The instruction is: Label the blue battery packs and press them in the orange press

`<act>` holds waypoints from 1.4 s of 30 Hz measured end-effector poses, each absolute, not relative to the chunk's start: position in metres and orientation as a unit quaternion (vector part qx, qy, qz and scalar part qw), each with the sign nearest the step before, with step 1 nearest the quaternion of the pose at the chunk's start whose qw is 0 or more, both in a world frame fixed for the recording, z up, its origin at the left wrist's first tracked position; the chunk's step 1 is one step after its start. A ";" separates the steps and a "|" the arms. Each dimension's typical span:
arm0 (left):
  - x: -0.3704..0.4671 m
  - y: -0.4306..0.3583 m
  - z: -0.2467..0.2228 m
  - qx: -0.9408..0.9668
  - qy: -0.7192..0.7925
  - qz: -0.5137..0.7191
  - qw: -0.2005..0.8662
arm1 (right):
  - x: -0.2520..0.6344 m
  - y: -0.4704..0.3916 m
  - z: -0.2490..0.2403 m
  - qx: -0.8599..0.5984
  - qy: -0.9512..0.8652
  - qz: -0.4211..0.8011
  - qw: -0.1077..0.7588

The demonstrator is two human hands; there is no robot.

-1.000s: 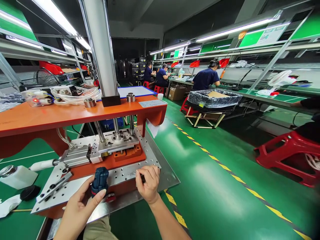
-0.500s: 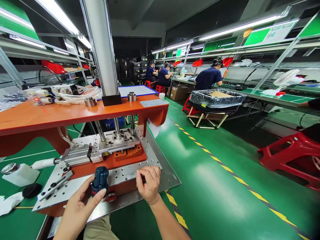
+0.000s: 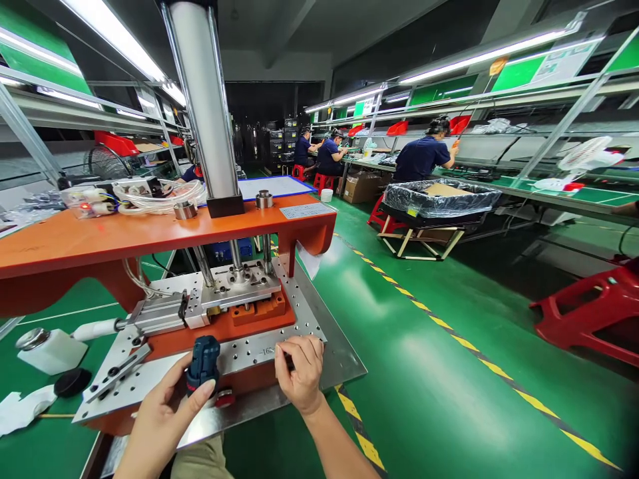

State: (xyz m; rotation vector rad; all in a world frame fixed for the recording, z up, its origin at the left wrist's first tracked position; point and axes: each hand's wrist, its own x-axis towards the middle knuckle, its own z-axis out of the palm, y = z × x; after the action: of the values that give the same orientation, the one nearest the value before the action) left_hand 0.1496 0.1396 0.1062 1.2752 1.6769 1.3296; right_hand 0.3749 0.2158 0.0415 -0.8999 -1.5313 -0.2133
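A dark blue device [image 3: 204, 359] with a rounded top is gripped between the thumb and fingers of my left hand [image 3: 162, 416], in front of the press's metal plate. My right hand [image 3: 302, 372] rests at the plate's front right edge with its fingers curled in; whatever they may hold is hidden. Between and beyond the hands is the silver base plate [image 3: 249, 348] with rows of holes. Behind it an orange stepped block [image 3: 259, 310] sits below the metal press head [image 3: 239, 283].
The orange press frame [image 3: 124, 233] carries a tall cylinder [image 3: 202, 100]. A white bottle [image 3: 52, 352], black round pad [image 3: 72, 381] and white cloth [image 3: 24, 409] lie at the left. A plastic-lined bin [image 3: 442, 199], a red stool [image 3: 594, 306] and seated people [image 3: 422, 156] are at the right.
The view has shifted slightly, so most things sit a little further right. Both hands keep nearly the same pose, and the blue device is still in my left hand.
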 end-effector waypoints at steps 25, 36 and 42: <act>0.153 0.139 0.108 0.489 0.645 0.511 0.289 | 0.375 0.217 0.042 -0.389 -0.667 -0.099 0.628; 0.148 0.141 0.110 0.502 0.631 0.484 0.340 | 0.397 0.227 0.095 -0.370 -0.762 0.019 0.532; 0.145 0.145 0.127 0.548 0.616 0.454 0.338 | 0.395 0.326 0.146 -0.312 -0.873 0.035 0.373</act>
State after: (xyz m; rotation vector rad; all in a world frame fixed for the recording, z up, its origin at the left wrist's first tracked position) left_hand 0.1448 0.1446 0.1266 1.4287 1.6050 1.1825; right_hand 0.3948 0.3255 0.1463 -0.7995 -2.2364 0.0906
